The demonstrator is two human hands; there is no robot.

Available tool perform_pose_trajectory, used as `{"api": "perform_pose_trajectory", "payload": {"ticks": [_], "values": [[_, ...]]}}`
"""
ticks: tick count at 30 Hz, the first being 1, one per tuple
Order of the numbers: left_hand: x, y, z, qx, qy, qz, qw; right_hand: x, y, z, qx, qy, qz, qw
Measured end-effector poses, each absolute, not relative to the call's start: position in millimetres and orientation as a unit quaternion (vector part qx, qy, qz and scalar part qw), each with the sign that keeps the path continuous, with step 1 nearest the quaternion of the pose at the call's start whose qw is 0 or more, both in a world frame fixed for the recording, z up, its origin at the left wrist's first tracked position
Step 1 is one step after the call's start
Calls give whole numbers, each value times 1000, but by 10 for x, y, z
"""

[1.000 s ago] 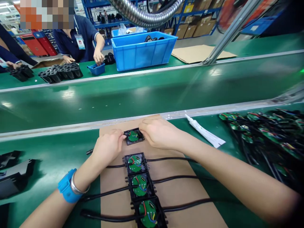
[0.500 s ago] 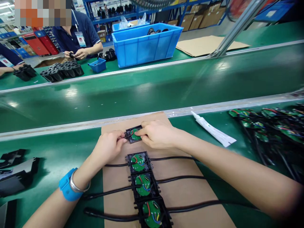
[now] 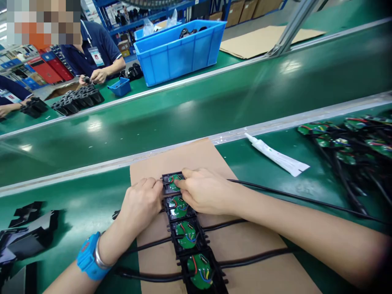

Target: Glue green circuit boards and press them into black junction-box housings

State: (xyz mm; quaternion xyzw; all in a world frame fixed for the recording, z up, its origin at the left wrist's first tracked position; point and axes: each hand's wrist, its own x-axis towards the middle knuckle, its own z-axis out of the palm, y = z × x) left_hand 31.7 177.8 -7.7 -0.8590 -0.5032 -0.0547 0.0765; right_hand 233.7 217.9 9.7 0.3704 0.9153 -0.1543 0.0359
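Observation:
A square black plastic housing with a green circuit board lies at the far end of a row, close above its neighbour. My left hand, fingers curled, grips its left edge. My right hand holds the right side, with fingers over part of the board. Nearer to me, several like housings sit in line, their boards carrying red, blue and yellow wires. Black cables run out from both sides. My fingertips are partly hidden behind the hands.
Brown cardboard lies beneath the row. A white tube and a heap of wired boards are at right; dark bent parts at left. Across the green conveyor, a co-worker handles black parts beside a blue bin.
Both hands have brought the far housing down towards me, up against the row. Its cable now shows stretching right. The camera view has tilted a little.

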Motion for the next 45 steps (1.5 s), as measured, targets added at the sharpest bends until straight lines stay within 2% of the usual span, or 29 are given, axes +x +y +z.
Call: {"api": "perform_pose_trajectory", "payload": {"ticks": [5, 10, 16, 23, 26, 28, 32, 35, 40, 42, 45], "values": [[412, 1845, -8, -882, -456, 63, 100, 2315, 2182, 140, 374, 913, -159, 35], [362, 1848, -7, -879, -462, 68, 98, 2297, 2166, 135, 384, 911, -146, 25], [340, 1679, -125, -853, -513, 5, 91, 2309, 2144, 97, 389, 911, -136, 13], [543, 1651, -104, -845, -521, 94, 72, 2357, 2217, 165, 380, 905, -191, 12], [521, 1689, 13, -845, -527, 72, 63, 2478, 2267, 182, 342, 903, -259, -20], [493, 1719, 50, -845, -533, 11, 46, 2573, 2281, 172, 338, 893, -293, -56], [461, 1803, -25, -885, -446, -126, -57, 2675, 2262, 150, 378, 869, -308, -85], [456, 1838, -114, -895, -419, -125, -87, 2652, 2251, 174, 388, 871, -290, -83], [452, 1803, -173, -882, -448, -113, -91, 2573, 2275, 151, 383, 873, -300, -28], [449, 1798, -184, -880, -449, -116, -100, 2563, 2276, 47, 345, 890, -289, -68], [445, 1814, -196, -883, -443, -115, -108, 2580, 2272, -175, 296, 916, -207, -177]]}}
